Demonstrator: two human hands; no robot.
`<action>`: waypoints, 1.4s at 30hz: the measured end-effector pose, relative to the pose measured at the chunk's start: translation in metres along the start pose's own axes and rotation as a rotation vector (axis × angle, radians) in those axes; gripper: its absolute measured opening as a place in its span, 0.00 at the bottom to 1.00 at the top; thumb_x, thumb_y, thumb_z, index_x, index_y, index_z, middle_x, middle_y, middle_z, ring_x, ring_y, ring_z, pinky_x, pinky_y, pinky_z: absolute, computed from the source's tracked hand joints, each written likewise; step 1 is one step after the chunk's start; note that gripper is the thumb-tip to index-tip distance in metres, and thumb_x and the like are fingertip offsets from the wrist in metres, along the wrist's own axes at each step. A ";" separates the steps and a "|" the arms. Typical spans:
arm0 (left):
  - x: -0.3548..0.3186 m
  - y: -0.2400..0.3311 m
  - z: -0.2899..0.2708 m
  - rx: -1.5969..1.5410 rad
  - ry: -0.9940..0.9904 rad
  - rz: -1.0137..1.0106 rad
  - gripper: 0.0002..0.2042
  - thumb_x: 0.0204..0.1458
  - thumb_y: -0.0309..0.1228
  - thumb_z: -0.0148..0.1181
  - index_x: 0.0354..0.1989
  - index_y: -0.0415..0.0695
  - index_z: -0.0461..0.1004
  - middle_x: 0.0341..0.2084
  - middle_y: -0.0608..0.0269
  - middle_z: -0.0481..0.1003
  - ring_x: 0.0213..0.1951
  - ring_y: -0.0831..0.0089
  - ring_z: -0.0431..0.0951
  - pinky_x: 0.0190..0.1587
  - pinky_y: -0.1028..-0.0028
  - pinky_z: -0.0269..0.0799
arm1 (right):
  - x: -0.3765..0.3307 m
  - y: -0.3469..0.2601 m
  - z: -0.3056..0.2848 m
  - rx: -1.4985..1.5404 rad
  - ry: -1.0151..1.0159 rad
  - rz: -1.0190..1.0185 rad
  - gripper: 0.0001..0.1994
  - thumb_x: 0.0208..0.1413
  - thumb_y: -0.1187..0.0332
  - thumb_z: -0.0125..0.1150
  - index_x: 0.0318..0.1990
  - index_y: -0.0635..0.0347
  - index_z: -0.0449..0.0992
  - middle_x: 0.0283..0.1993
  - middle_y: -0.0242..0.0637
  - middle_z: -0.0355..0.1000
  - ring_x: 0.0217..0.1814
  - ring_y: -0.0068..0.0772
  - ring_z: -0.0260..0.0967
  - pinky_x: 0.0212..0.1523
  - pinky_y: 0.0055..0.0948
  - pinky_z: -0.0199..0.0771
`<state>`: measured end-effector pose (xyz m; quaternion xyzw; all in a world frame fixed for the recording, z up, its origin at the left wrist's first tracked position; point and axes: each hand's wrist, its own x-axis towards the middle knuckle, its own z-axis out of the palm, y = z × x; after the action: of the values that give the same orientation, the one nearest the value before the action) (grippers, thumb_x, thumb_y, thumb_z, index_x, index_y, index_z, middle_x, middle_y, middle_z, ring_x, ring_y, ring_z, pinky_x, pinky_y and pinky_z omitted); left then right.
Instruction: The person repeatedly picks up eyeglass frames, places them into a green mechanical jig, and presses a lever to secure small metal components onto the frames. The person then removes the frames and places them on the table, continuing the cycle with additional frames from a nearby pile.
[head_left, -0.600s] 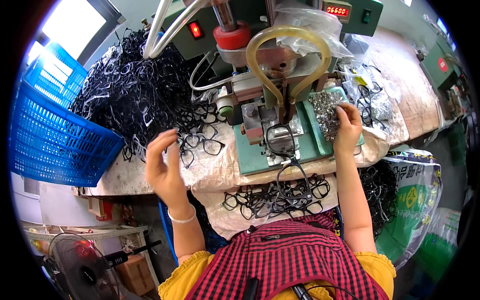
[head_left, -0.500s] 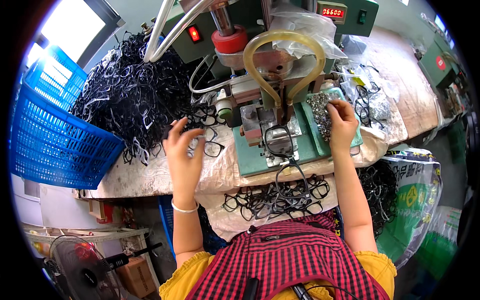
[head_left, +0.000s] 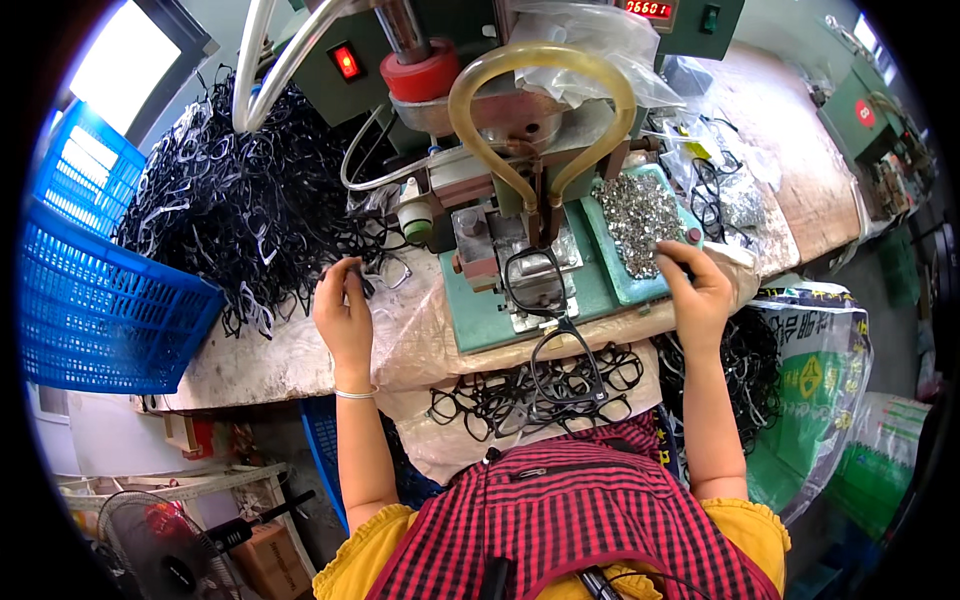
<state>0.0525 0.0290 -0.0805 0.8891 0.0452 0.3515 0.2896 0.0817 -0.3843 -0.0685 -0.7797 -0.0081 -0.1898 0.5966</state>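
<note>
My left hand point(head_left: 343, 312) grips a black eyeglass frame point(head_left: 380, 272) at the edge of a big heap of black frames point(head_left: 235, 205) on the bench. My right hand point(head_left: 697, 290) rests with pinched fingers at the front of a green tray of small silver metal parts point(head_left: 636, 212); whether it holds one I cannot tell. Between my hands, a black frame point(head_left: 532, 280) sits on the fixture of a green press machine point(head_left: 500, 150). Another frame point(head_left: 565, 365) hangs off the bench edge over my lap.
Several finished black frames point(head_left: 520, 390) lie on a cloth in my lap. A blue plastic crate point(head_left: 90, 290) stands at the left. A printed sack point(head_left: 815, 370) with more frames is at my right. A fan point(head_left: 150, 545) sits on the floor lower left.
My left hand has moved up from the bench front to the heap and closed on a frame. My right hand has stayed at the tray of metal parts.
</note>
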 end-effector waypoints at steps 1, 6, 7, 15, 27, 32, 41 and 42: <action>0.000 -0.009 0.005 -0.207 0.079 -0.054 0.07 0.66 0.26 0.53 0.42 0.37 0.76 0.33 0.61 0.79 0.34 0.71 0.77 0.38 0.75 0.71 | 0.003 -0.016 0.010 0.061 -0.074 -0.003 0.07 0.54 0.78 0.66 0.40 0.65 0.83 0.40 0.35 0.81 0.45 0.25 0.77 0.48 0.26 0.73; -0.004 -0.004 0.024 -0.536 0.092 -0.415 0.14 0.72 0.37 0.44 0.33 0.44 0.68 0.24 0.73 0.63 0.25 0.85 0.59 0.28 0.81 0.57 | 0.030 -0.056 0.068 0.125 -0.185 -0.340 0.06 0.49 0.77 0.67 0.36 0.63 0.83 0.38 0.41 0.80 0.41 0.37 0.78 0.45 0.30 0.75; -0.012 -0.009 0.031 -0.594 0.017 -0.497 0.12 0.71 0.35 0.47 0.33 0.45 0.67 0.24 0.73 0.62 0.25 0.85 0.59 0.28 0.80 0.57 | 0.032 -0.053 0.079 0.148 -0.169 -0.364 0.06 0.48 0.77 0.67 0.36 0.63 0.83 0.37 0.42 0.80 0.41 0.39 0.78 0.45 0.31 0.75; -0.013 0.092 0.011 -1.124 -0.023 -0.497 0.13 0.69 0.37 0.48 0.30 0.49 0.58 0.23 0.69 0.58 0.26 0.76 0.58 0.35 0.69 0.65 | 0.011 -0.063 0.090 0.354 -0.111 -0.123 0.20 0.50 0.76 0.68 0.51 0.66 0.73 0.37 0.35 0.79 0.43 0.24 0.76 0.51 0.26 0.72; -0.017 0.199 -0.017 -1.615 -0.884 -0.756 0.14 0.68 0.42 0.36 0.38 0.45 0.62 0.24 0.40 0.76 0.28 0.51 0.78 0.39 0.59 0.78 | 0.002 -0.094 0.058 0.452 -0.453 0.016 0.31 0.54 0.76 0.63 0.67 0.69 0.62 0.57 0.43 0.74 0.64 0.32 0.68 0.67 0.35 0.62; -0.024 0.197 0.027 -1.646 -0.973 -0.996 0.16 0.68 0.43 0.39 0.33 0.46 0.64 0.22 0.48 0.76 0.27 0.53 0.79 0.36 0.56 0.78 | 0.040 0.017 0.041 -0.737 -0.064 -0.330 0.15 0.49 0.65 0.69 0.46 0.57 0.82 0.58 0.54 0.72 0.69 0.57 0.62 0.66 0.48 0.63; -0.032 0.201 0.035 -1.726 -0.881 -0.999 0.15 0.68 0.43 0.39 0.35 0.45 0.63 0.22 0.48 0.76 0.29 0.52 0.79 0.36 0.55 0.79 | 0.045 0.040 0.032 -0.665 -0.064 -0.523 0.06 0.48 0.70 0.67 0.34 0.57 0.81 0.57 0.50 0.73 0.69 0.54 0.62 0.60 0.46 0.70; -0.032 0.198 0.034 -1.730 -0.878 -1.005 0.15 0.68 0.43 0.39 0.36 0.45 0.63 0.22 0.47 0.77 0.29 0.51 0.80 0.37 0.55 0.79 | 0.048 0.037 0.037 -0.656 -0.135 -0.600 0.06 0.49 0.70 0.66 0.35 0.57 0.79 0.58 0.49 0.73 0.69 0.52 0.63 0.59 0.46 0.72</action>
<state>0.0264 -0.1610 -0.0113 0.3124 0.0334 -0.2419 0.9180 0.1458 -0.3710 -0.0965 -0.9014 -0.2123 -0.2957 0.2346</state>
